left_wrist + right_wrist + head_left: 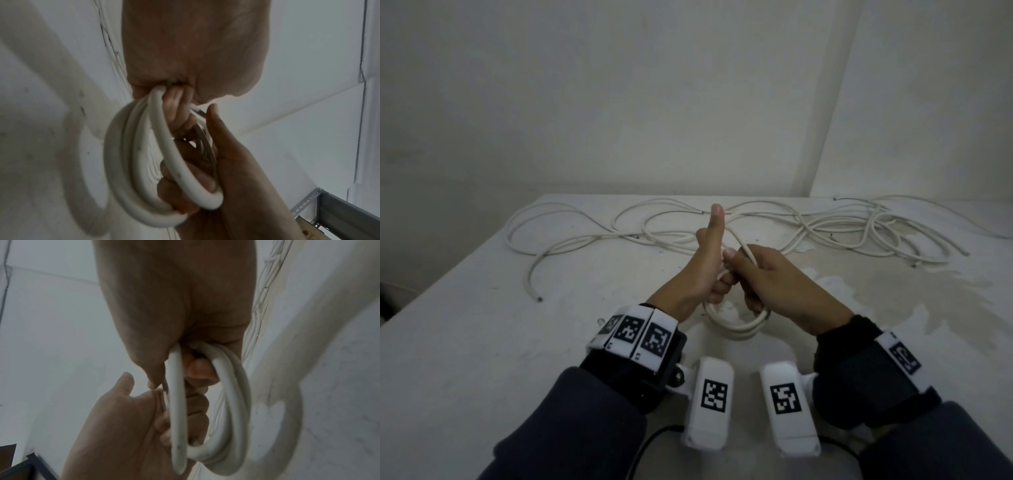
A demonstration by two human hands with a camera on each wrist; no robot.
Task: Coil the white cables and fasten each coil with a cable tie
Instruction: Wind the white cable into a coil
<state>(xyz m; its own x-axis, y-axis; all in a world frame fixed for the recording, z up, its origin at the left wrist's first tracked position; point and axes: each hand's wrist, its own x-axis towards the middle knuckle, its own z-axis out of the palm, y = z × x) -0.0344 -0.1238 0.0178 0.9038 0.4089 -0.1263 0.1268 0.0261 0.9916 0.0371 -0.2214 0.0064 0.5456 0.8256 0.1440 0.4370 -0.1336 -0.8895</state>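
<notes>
Item one, the coil: several turns of white cable, held upright just above the tabletop between my two hands, so the loops hang free and stack without snagging. Left hand: fingers curled through the coil's upper side and clamped on the turns, thumb standing straight up and clear, which I judge leaves room for the next loop. Right hand: fingers wrapped round the opposite side of the coil, its thumb pinching the running strand that leads off toward the far pile. Item two, loose white cables: sprawled in overlapping loops across the back of the tabletop, well apart from the coil except for the one strand feeding it. Cable tie: none that I can make out. Beyond: pale walls meeting at a corner; the wrist views add part of a metal frame.
</notes>
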